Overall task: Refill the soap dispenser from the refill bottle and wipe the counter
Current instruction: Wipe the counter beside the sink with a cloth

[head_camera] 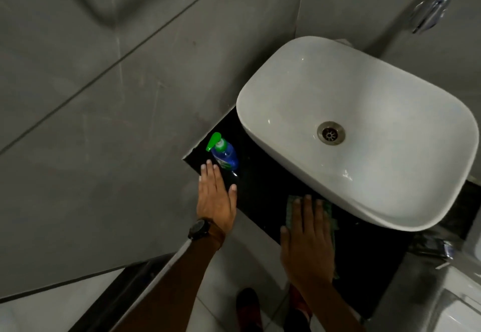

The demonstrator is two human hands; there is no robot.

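A blue soap dispenser point(225, 153) with a green pump head stands at the far left corner of the black counter point(263, 188), close to the grey wall. My left hand point(216, 199) lies open and flat at the counter's left edge, fingertips just short of the dispenser. My right hand point(307, 238) presses flat on a green cloth point(326, 208) on the counter, in front of the white basin. The cloth shows only around my fingers. No refill bottle is in view.
A white countertop basin point(286, 71) with a metal drain point(330, 133) fills the right side. A chrome tap point(437, 3) hangs at the top right. Grey tiled walls stand to the left. Below are the pale floor and my feet point(248, 308).
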